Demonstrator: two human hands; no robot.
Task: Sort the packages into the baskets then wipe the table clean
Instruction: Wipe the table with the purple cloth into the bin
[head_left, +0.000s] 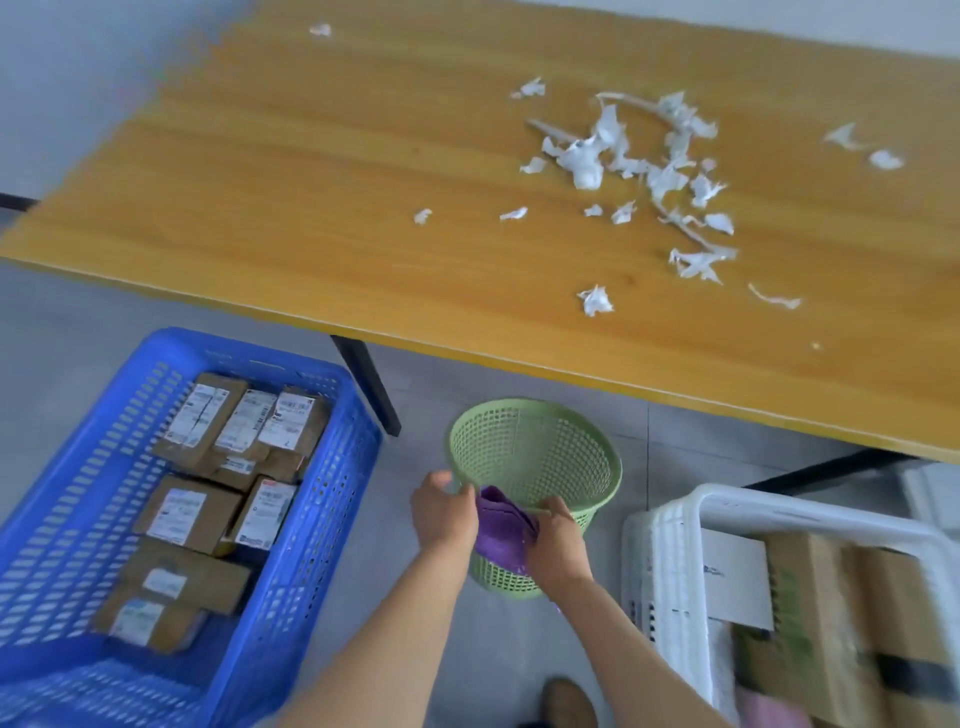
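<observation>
I have both grips closed on the purple cloth (501, 530), which is bunched between them at the near rim of the green bin (597, 447) on the floor. My left grip (444, 512) curls round the cloth's left edge, with its fingers against the bin's rim. My right grip (558, 540) clutches the cloth's right side, with only the cloth between it and the left one.

Left of the left grip stands the blue basket (337, 467), loaded with small brown packages (208, 421) lying label-up in rows. Right of the right grip stands the white basket (670, 545), which holds larger cartons (831, 597). The motion blur is too strong for me to read their markings.

Beyond both grips and above the bin runs the wooden worktop (311, 182). Torn white paper scraps (587, 161) are strewn across it, thickest ahead and to the right of the right grip, and a few stray bits lie further out. A black table leg (369, 384) drops to the floor ahead and to the left of the left grip.
</observation>
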